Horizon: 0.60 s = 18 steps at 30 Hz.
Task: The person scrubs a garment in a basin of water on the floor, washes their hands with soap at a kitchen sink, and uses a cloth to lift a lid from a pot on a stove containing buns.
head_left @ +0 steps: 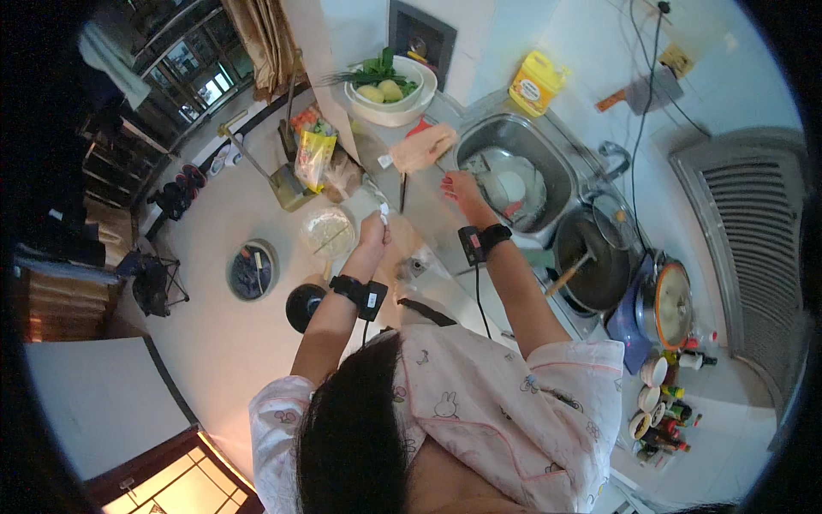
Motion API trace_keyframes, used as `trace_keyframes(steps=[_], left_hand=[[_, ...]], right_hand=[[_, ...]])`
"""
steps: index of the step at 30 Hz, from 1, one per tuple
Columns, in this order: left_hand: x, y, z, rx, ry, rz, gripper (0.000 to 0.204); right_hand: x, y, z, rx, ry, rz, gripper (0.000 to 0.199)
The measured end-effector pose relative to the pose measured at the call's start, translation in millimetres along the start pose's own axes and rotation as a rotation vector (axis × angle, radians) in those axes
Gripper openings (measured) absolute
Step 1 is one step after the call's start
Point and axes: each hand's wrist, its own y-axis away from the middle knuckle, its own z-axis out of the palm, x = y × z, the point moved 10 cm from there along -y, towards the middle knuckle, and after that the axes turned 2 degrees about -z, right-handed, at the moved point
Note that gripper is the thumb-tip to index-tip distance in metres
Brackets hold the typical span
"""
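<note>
Fingers of left hand around one white object (two bowls beyond)

I see only one view, from the head, looking steeply down. The counter is near; the floor lies far below on the left.

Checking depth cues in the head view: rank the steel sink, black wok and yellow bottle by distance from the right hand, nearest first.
1. Steel sink: right beside the right hand, which is at its near rim.
2. Black wok: on the stove, further along the counter to the hand's right.
3. Yellow bottle: behind the sink, by the wall, farthest.
</note>
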Motion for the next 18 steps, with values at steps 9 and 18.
trace_keyframes(steps=[9,18], left_hand=[[80.1,-94.3,-6.6,-0.039,-0.077,-0.097,0.026],[131.6,-133.9,73.0,-0.249,-0.515,0.061,0.025]], right_hand=[[-3.3,-125.1,2.7,0.312,0.278,0.088,0.052],[-53.1,-100.6,-22.4,0.674,0.712,-0.076,0.028]])
